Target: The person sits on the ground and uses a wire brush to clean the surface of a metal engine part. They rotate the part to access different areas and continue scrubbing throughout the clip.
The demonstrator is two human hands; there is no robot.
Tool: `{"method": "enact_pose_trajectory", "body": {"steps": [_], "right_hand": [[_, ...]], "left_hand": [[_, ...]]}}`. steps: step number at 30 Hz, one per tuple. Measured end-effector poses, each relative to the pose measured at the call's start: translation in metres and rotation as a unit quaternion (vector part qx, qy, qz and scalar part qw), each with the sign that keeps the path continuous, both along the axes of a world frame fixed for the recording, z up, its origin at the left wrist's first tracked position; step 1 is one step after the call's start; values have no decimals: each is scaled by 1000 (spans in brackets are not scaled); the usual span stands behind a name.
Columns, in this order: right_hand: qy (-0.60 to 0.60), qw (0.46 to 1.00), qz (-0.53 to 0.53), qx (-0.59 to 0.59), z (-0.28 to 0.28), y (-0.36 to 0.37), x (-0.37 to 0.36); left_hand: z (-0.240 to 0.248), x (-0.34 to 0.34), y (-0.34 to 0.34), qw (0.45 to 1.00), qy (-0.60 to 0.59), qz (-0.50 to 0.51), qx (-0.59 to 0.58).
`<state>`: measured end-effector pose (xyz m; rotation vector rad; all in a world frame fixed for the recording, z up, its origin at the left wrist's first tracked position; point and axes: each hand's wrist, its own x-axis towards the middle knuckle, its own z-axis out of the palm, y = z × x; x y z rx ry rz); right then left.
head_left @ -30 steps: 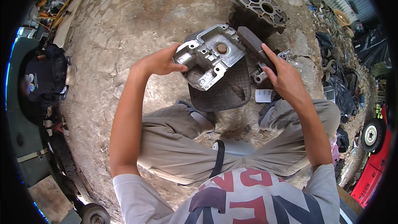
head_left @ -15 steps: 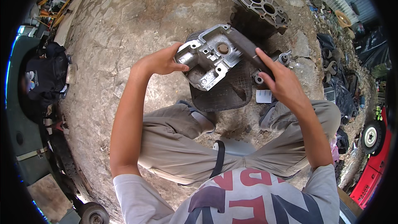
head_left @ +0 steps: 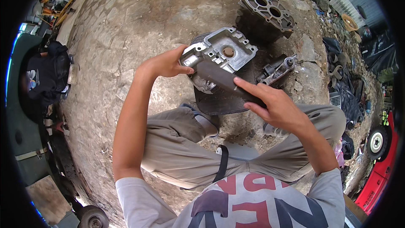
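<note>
A silvery cast metal housing (head_left: 230,61) with bolt holes and a round bore lies tilted on a dark, cracked pad (head_left: 221,103). My left hand (head_left: 171,62) grips its left edge, thumb over the rim. In my right hand (head_left: 274,103) is the handle of a dark, long brush (head_left: 219,78), probably a wire brush. The brush lies across the near left part of the housing and covers some of its recess; its bristles are hidden beneath. Right of the housing rests a smaller metal part (head_left: 276,69) with a shaft end.
Beyond the housing stands a larger dark gearbox case (head_left: 270,12) with round openings on top. Black bags and scrap (head_left: 348,97) line the right side, near a red vehicle (head_left: 377,177). At the left are a black backpack (head_left: 48,74) and a dark green vehicle (head_left: 25,122).
My right hand has swept the brush from the housing's right edge toward me and left, across its near left part. My left hand keeps its grip on the housing.
</note>
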<state>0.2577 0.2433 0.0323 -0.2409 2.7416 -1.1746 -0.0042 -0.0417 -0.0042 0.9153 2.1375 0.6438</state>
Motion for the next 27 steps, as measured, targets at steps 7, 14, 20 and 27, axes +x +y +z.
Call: {"method": "enact_pose_trajectory", "body": {"steps": [7,14,20,27], "right_hand": [[15,978,-169,120,-28,61,-15],[-2,1000,-13,-15,-4,11,0],[-24,1000,-13,11,3,10,-5],[35,970,-178,159,-25,65,-16]], "left_hand": [[6,1,2,1000,-7,3,-9],[13,3,6,999,-19,8,-29],[8,4,2,1000,-11,16,-23],[8,2,4,1000,-7,12,-22]]}}
